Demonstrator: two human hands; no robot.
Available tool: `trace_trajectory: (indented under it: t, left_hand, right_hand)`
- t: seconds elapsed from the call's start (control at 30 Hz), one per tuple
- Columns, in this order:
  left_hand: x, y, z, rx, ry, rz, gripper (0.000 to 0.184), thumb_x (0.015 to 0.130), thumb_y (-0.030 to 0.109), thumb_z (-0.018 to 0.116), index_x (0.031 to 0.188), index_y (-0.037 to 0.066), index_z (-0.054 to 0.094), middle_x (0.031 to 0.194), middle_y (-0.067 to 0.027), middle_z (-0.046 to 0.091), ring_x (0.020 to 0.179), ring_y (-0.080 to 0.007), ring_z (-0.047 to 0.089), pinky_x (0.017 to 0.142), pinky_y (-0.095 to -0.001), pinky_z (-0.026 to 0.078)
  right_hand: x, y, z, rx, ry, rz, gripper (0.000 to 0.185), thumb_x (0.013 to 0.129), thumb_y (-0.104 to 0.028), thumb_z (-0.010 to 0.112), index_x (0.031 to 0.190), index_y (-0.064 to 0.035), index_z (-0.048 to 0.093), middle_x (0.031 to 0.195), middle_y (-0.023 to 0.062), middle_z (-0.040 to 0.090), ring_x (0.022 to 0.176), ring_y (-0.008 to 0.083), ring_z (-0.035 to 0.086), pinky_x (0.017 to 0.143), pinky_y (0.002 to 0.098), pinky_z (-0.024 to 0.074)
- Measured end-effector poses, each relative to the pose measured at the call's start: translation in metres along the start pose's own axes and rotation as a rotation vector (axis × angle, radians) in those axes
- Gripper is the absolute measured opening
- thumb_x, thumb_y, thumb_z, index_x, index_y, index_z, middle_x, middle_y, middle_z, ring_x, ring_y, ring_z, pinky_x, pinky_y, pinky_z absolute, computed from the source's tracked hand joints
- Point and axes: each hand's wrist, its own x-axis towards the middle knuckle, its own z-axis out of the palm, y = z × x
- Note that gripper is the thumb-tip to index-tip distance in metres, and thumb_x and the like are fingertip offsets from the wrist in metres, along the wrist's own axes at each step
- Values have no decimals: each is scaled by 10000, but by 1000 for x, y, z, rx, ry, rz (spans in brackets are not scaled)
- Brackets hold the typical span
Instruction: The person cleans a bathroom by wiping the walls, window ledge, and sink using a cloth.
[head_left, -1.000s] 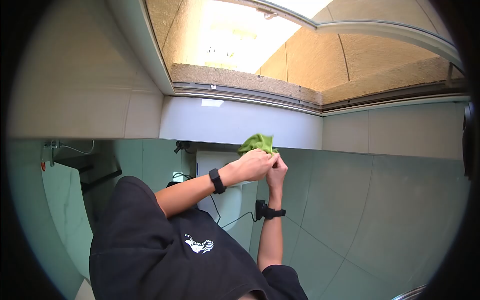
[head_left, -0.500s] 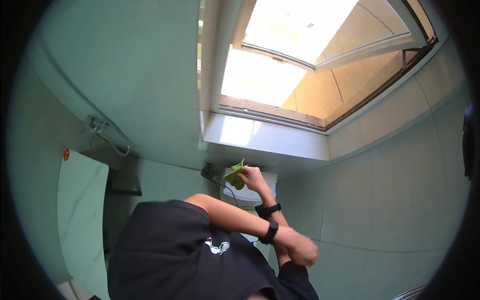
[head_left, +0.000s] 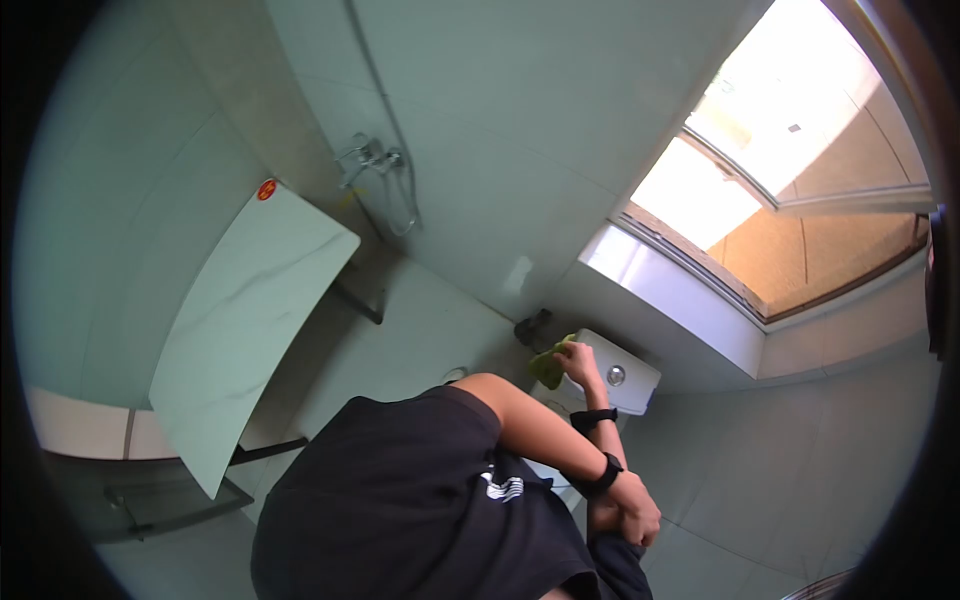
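My right hand (head_left: 576, 364) is closed on a bunched green cloth (head_left: 546, 371), which hangs from the fingers by the left end of the white toilet tank (head_left: 642, 385). A round silver flush button (head_left: 616, 375) sits on top of the tank. My left arm crosses in front of my body. My left hand (head_left: 638, 510) is wrapped round my right forearm near the elbow, just above the dark sleeve (head_left: 620, 562). Both wrists wear black bands. The toilet below the tank is mostly hidden behind my arms and dark shirt.
A white marbled panel (head_left: 250, 310) on dark brackets stands at the left. Beyond it, a shower mixer with a hose (head_left: 375, 160) is on the wall. An open window (head_left: 760, 210) with a white sill (head_left: 670, 290) is at upper right. A dark pipe fitting (head_left: 535, 325) lies beside the tank.
The view has swung left, showing more of the panel and the tank top. The green cloth now hangs lower against the tank's left end. My left hand has closed round my right forearm.
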Motion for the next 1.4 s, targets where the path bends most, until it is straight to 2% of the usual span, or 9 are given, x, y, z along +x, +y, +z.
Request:
trace_trajectory:
  t: [0.13,0.23,0.3,0.33,0.63,0.8,1.27,1.33,1.4]
  left_hand:
    - [-3,62,-23,73,43,216,47,855,51,584,829,30,618,847,-125,651,835,-280,626,780,-393,471]
    - [-14,111,-33,44,-24,-751,212,808,220,607,779,50,732,809,-150,720,780,-329,695,696,-398,541]
    - [-25,155,-39,342,152,-744,285,773,314,595,664,87,728,686,-134,697,644,-353,680,606,-417,542]
    - [-25,181,-55,315,7,-858,295,724,348,619,748,83,746,779,-143,720,791,-347,705,711,-437,554]
    - [-86,253,-50,69,109,-965,205,790,222,616,853,98,767,953,-101,740,892,-283,686,721,-397,521]
    - [-99,344,-82,-192,208,-654,138,855,171,626,842,94,741,915,-111,720,861,-254,668,733,-369,487]
    - [-129,390,-77,-407,146,-503,115,845,123,685,918,34,690,889,-134,691,823,-282,618,752,-359,500]
    - [-140,389,-76,-381,136,-552,125,843,116,693,929,25,683,886,-137,686,818,-287,611,754,-358,502]
    - [-144,392,-84,96,23,-1068,198,809,191,637,881,37,736,836,-170,693,829,-365,640,774,-410,521]
  right_hand:
    - [14,-7,27,-58,-33,49,238,804,-175,768,954,5,726,866,213,714,805,354,712,731,421,554]
    - [32,-26,53,-160,-33,45,241,782,-164,767,938,16,724,869,223,709,815,366,707,740,430,552]
    - [40,-51,70,-235,-50,70,256,794,-216,755,968,-31,719,921,230,704,913,408,680,803,487,546]
    - [41,-64,81,-222,-57,71,261,798,-212,751,990,-38,721,930,228,706,925,408,680,816,486,545]
    - [79,-152,167,-280,-170,46,311,817,-209,724,1081,-44,719,1018,219,712,968,419,672,862,493,545]
    - [91,-186,205,-316,-223,-19,282,833,-226,703,1057,-55,722,1054,212,697,1007,425,644,869,516,529]
    - [109,-226,251,-588,-317,-120,236,853,-200,667,1016,-37,715,1054,226,692,1000,393,661,849,488,542]
    - [109,-231,246,-602,-305,-127,231,846,-193,667,1001,-29,717,1035,228,695,977,394,669,831,485,549]
    - [109,-226,248,-610,-258,-157,217,836,-185,671,972,-24,724,1011,225,702,949,391,680,810,482,557]
